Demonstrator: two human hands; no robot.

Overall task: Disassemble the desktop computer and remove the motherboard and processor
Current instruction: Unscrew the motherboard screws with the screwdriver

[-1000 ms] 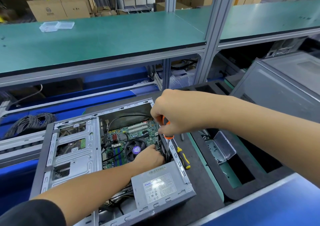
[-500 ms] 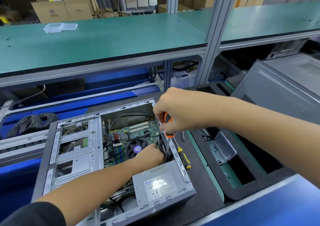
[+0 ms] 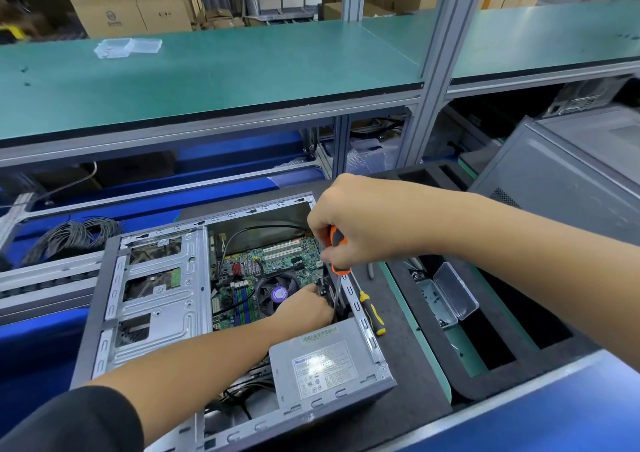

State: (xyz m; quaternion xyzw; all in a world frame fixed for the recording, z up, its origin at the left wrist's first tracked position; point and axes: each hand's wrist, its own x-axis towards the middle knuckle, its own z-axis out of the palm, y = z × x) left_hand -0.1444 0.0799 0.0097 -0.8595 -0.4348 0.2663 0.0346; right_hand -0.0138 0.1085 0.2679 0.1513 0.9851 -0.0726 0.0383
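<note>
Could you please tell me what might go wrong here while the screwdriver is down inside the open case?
The orange screwdriver, gripped by the right hand, might slip and scratch the motherboard. The left hand sits right beside its shaft, so a slip could jab the fingers. A loosened screw could drop among the cables near the power supply.

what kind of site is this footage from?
Likely a factory or warehouse teardown line: long green-topped workbench on aluminium framing, stacked brown cardboard boxes behind, and an opened grey desktop computer case on a black foam tray.
</note>
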